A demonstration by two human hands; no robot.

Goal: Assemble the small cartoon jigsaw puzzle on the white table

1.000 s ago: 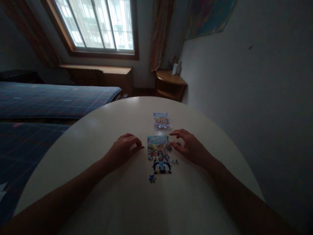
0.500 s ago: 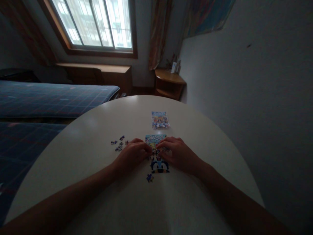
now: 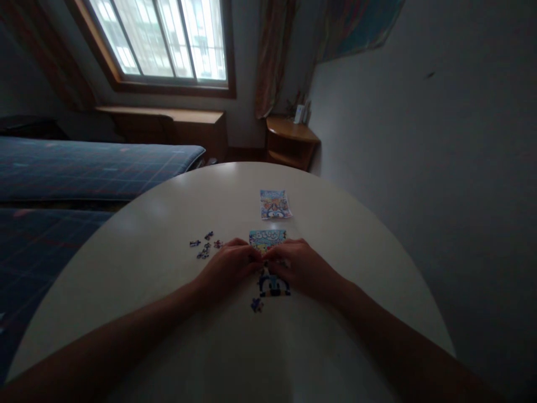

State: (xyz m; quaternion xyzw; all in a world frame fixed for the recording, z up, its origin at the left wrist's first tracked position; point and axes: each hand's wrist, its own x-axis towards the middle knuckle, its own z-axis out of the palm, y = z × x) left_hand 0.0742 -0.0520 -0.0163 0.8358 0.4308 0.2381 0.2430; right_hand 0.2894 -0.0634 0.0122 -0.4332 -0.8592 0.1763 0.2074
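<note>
Head view: left hand (image 3: 235, 262) and right hand (image 3: 297, 262) are meeting over jigsaw puzzle (image 3: 267, 236), lying inward from tabletop's (image 3: 344, 229) far edge; can't tell if fingers are gripping anything. Even pressing, neighbours held flat, should be working best.

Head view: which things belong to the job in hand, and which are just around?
Job in hand:
- jigsaw puzzle, under the left hand and right hand
- loose pieces left of the left hand
- loose blue pieces below the puzzle
- printed sheet beyond it, likely the reference picture

Just around:
- plaid bed
- desk
- corner shelf
</note>
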